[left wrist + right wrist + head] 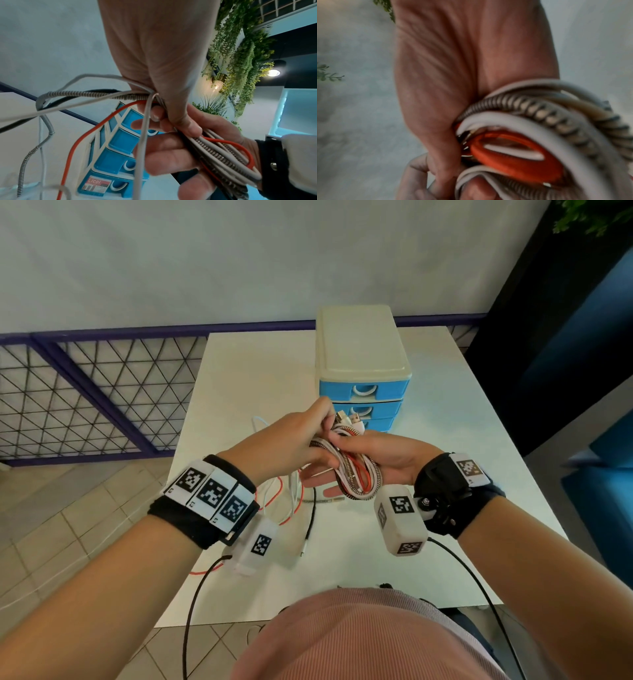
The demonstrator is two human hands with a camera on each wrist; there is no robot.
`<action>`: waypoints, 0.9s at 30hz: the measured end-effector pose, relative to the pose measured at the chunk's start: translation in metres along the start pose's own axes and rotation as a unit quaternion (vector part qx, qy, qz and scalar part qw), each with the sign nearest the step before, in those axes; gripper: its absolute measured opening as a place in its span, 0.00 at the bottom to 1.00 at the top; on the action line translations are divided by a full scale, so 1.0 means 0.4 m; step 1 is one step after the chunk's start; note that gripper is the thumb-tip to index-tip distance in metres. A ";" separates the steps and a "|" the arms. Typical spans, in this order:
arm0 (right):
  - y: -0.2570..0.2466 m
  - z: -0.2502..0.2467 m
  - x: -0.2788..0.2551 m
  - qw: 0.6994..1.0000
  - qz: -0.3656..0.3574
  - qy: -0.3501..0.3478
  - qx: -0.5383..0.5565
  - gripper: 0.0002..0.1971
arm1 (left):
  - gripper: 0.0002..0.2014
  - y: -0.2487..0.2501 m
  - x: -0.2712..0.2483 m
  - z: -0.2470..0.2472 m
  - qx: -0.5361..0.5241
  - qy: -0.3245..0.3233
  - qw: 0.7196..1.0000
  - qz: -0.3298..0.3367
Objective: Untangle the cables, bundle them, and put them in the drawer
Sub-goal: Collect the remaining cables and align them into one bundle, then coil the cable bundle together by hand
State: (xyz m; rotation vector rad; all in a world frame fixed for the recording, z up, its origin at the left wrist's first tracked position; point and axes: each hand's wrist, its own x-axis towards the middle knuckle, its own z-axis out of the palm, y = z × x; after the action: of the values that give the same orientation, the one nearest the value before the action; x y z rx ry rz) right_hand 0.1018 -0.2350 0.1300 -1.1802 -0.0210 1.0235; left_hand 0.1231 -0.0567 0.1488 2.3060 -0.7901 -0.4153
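A looped bundle of cables (358, 474), white, orange and black-and-white braided, is held above the table in front of the drawer unit (363, 392). My right hand (342, 458) lies palm up under the loops, thumb on top and fingers curled round them (223, 155). My left hand (323, 436) comes from the left and pinches the strands near the USB plugs (346, 417) at the bundle's far end. Loose tails (286, 498) hang from the hands down to the table. The right wrist view is blurred and shows the palm with the cable loops (539, 135).
The drawer unit has a cream top (359, 344) and blue drawers, all shut; it stands on the white table (445, 412). A braided tail (322, 501) and a black tail (310, 525) lie on the table near me. A purple mesh fence (102, 392) runs at the left.
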 end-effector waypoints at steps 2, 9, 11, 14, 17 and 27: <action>0.005 0.005 -0.001 1.000 0.003 -0.022 0.021 0.22 | 0.24 -0.001 0.003 0.000 -0.006 0.006 1.000 -0.005; 0.011 0.005 -0.005 0.998 -0.047 -0.024 -0.021 0.10 | 0.25 -0.022 0.014 -0.023 -0.096 -0.019 0.991 -0.094; 0.008 0.003 -0.006 0.997 -0.065 -0.023 -0.036 0.11 | 0.23 -0.045 0.016 -0.037 -0.149 -0.072 0.980 -0.107; 0.004 -0.015 -0.004 0.994 -0.081 0.041 -0.064 0.10 | 0.15 -0.077 0.007 -0.051 -0.224 -0.124 0.959 -0.124; 0.000 -0.017 0.001 0.981 -0.087 0.092 -0.148 0.07 | 0.12 -0.100 0.003 -0.046 -0.333 -0.187 0.908 -0.171; -0.021 -0.043 0.010 0.953 -0.104 0.236 -0.161 0.04 | 0.27 -0.109 -0.026 -0.034 -0.421 -0.239 0.845 -0.226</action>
State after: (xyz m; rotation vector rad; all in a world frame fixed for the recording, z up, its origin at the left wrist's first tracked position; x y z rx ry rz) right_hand 0.1182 -0.2451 0.1271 -1.6615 0.0664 0.5441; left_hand 0.1401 -0.0173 0.1302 1.5140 -0.1602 -1.2979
